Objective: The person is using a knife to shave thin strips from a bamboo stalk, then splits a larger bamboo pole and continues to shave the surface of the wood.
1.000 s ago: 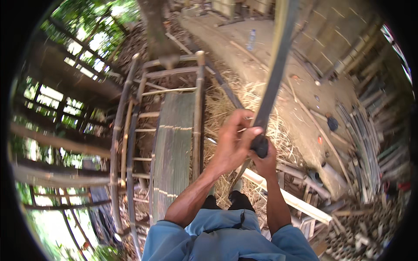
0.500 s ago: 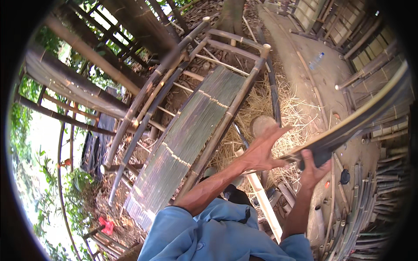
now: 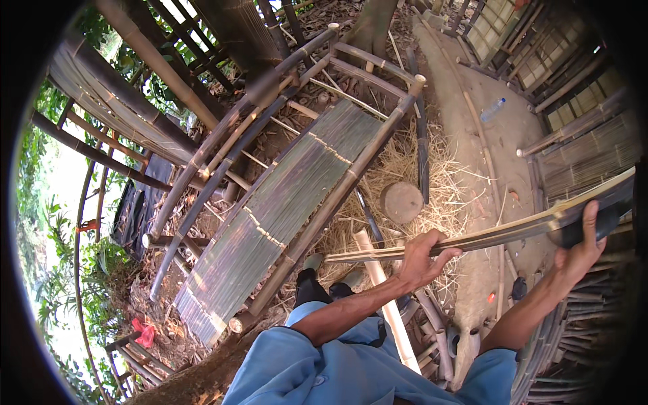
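Observation:
A long split bamboo strip (image 3: pixel 486 237), dark on its outer side with a pale edge, runs across in front of me and out at the right rim. Its narrow left end divides into thin slats. Around the strip near that end curl the fingers of my left hand (image 3: pixel 424 260). Farther along, my right hand (image 3: pixel 579 255) grips it from below, thumb raised over the near side. A dark, rounded thing (image 3: pixel 586 229) lies between that palm and the strip; its kind is hidden. Below my left hand leans a pale bamboo piece (image 3: pixel 388 290).
At left stands a bamboo frame bench (image 3: pixel 364 165) topped with a woven slat mat (image 3: pixel 297 196). A round wood block (image 3: pixel 403 202) sits amid straw shavings (image 3: pixel 445 169). Bamboo poles (image 3: pixel 580 331) are stacked at lower right. A plastic bottle (image 3: pixel 493 110) lies on the dirt.
My right hand has slid right along the bamboo strip, with the dark thing. My left hand, spread before, has closed around the strip. The strip's left end now shows farther left.

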`<action>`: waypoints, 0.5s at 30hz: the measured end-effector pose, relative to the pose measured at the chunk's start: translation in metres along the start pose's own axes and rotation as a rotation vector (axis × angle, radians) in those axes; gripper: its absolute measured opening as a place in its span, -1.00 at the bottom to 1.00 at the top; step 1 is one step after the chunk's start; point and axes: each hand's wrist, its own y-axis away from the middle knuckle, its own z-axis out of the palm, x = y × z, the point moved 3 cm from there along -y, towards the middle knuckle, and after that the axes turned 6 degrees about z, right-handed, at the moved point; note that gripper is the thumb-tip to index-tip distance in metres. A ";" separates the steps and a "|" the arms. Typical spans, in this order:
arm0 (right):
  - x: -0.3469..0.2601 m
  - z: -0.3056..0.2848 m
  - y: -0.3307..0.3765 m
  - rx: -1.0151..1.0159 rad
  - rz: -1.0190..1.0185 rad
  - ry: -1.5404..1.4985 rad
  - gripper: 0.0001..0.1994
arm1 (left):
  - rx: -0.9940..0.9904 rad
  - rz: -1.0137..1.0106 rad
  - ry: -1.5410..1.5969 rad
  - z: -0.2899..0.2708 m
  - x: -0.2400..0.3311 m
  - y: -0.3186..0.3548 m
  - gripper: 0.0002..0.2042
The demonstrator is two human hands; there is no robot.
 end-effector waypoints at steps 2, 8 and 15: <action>-0.005 -0.009 -0.029 0.004 0.075 -0.014 -0.50 | 0.086 0.148 -0.053 0.000 0.023 -0.015 -0.66; 0.002 -0.005 -0.072 0.013 0.210 -0.109 -0.45 | 0.052 0.249 -0.345 -0.013 0.087 -0.045 -0.64; 0.101 0.043 -0.028 -0.027 0.482 0.047 -0.63 | -0.241 -0.408 -0.332 -0.095 0.052 -0.054 -0.56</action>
